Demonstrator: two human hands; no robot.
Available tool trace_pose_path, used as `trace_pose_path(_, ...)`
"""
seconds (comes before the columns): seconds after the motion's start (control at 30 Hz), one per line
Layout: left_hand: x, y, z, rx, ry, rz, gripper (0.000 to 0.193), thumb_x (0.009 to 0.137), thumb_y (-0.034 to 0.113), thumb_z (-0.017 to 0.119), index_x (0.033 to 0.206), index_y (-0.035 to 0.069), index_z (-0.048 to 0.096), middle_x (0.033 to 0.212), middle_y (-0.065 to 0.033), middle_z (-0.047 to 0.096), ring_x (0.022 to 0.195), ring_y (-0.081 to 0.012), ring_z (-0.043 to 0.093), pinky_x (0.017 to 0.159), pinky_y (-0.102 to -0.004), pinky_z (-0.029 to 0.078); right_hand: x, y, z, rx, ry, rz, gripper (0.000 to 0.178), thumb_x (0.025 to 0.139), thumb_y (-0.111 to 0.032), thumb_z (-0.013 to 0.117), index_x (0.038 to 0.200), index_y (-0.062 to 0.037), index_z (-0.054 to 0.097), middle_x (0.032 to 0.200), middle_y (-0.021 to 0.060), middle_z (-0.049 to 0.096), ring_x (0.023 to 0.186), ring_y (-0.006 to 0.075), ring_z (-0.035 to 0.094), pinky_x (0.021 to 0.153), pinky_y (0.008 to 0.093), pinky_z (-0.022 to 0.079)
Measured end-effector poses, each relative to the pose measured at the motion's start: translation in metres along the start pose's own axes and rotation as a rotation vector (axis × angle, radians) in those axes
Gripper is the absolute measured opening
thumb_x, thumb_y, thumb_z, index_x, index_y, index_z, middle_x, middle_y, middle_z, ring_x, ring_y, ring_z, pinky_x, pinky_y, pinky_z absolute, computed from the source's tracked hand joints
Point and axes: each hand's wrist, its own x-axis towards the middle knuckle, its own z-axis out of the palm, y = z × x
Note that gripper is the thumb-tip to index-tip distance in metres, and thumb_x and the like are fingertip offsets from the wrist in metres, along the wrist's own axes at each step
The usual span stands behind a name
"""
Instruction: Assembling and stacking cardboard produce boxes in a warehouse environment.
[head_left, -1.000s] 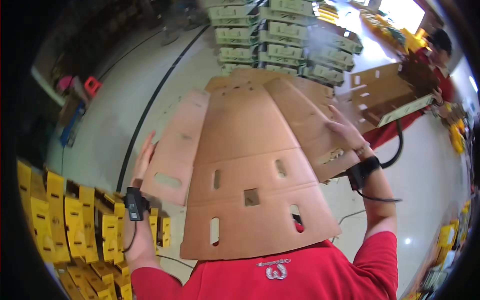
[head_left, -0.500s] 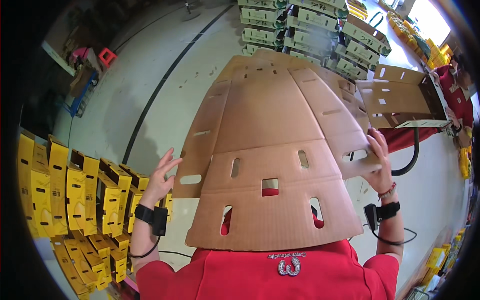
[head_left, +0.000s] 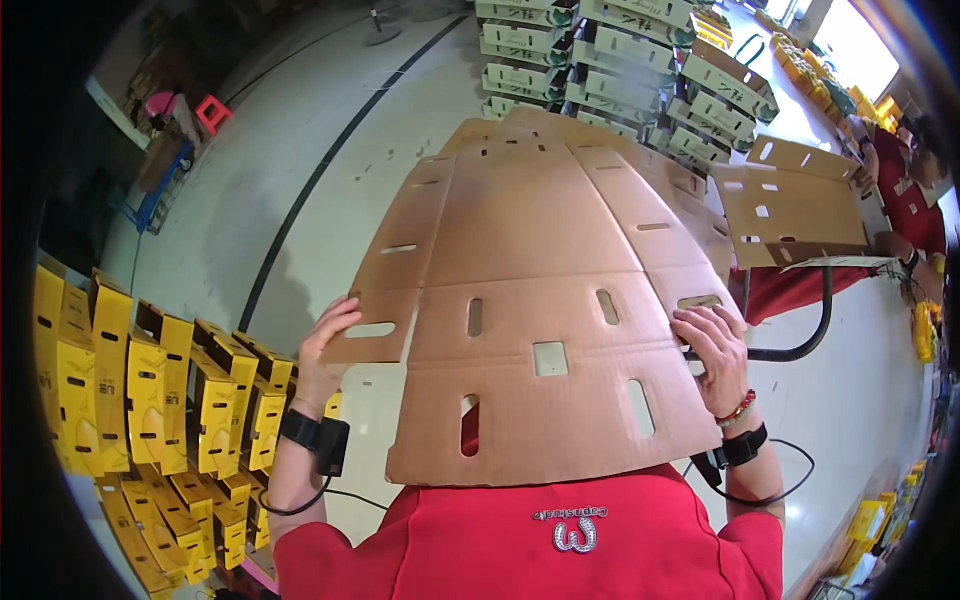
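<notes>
cardboard sheet [head_left: 530,225], left hand [head_left: 322,355] gripping edge, right hand [head_left: 718,350] opposite

Floor [head_left: 340,220] lies open ahead of the left grip [head_left: 325,345], but yellow boxes [head_left: 212,400] stand near its outer side.

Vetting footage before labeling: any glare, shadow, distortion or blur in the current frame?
Head view: bright window blown out, upper left dark; head view: soft shadow on the floor left of the cardboard; head view: black floor line bends, rim goes black; head view: left hand and right hand fairly sharp, co-worker softer.
</notes>
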Motion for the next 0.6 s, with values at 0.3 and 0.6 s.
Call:
trace_pose_path(0.3,0.027,-0.018,-0.001,-0.484,-0.012,-0.066,0.01,0.076,0.009,0.069,0.082,0.002,0.065,0.099,-0.0112,0.067,0.113,-0.0267,0.055,0.097,-0.039,0.042,0.036,-0.003,-0.002,0.174,-0.115,-0.006,0.029,0.074,-0.024,0.061,0.099,-0.0098,0.063,0.102,0.0048,0.066,0.095,0.0243,0.063,0.092,0.0367,0.045)
trace_pose_path(0.6,0.001,-0.02,0.024,-0.377,-0.103,-0.214,0.014,0.07,-0.001,0.072,0.082,0.0,0.065,0.089,-0.0095,0.067,0.096,-0.0207,0.062,0.085,-0.0316,0.047,0.06,0.054,0.078,0.612,-0.345,0.632,0.056,0.091,-0.047,0.052,0.064,0.0012,0.056,0.054,0.0095,0.048,0.052,0.0176,0.046,0.056,0.0324,0.041)
